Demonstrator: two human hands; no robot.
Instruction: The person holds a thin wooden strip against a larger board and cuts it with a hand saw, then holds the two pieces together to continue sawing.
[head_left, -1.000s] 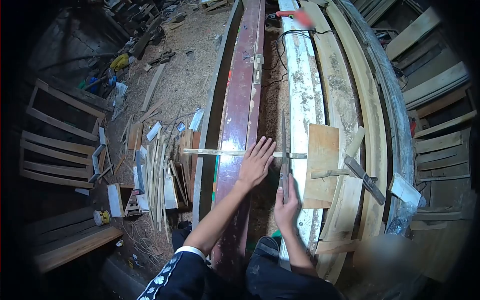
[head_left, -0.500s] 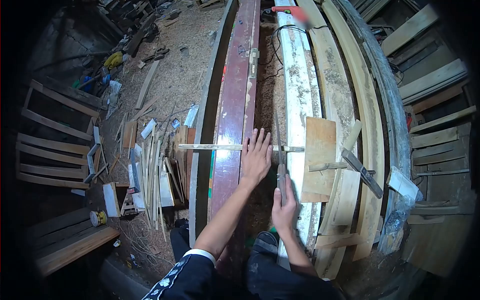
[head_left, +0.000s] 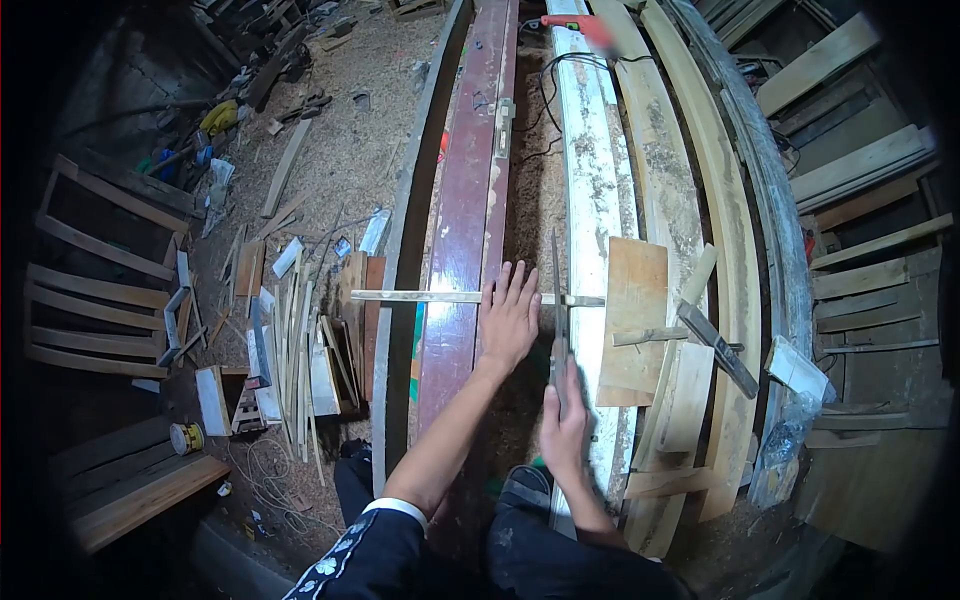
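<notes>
Left hand (head_left: pixel 510 315) pressing flat, fingers spread, pinning slat (head_left: pixel 420 296) across beam (head_left: pixel 465 200). Right hand (head_left: pixel 565 425) clamping on saw (head_left: pixel 556 290), blade crossing slat at 3 o'clock of left hand. Probably mid-cut, kerf unclear. Next stroke calling for firm pinning, straight blade.

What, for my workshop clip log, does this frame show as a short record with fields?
Setting: woodshop, sawdust on the floor
Left hand: flat, fingers spread, pressing a thin wooden strip lying across the red-brown beam
Right hand: closed on the hand saw handle, blade crossing the strip
Nearby on the right: white plank, plywood piece
Floor, left: pile of offcuts
</notes>
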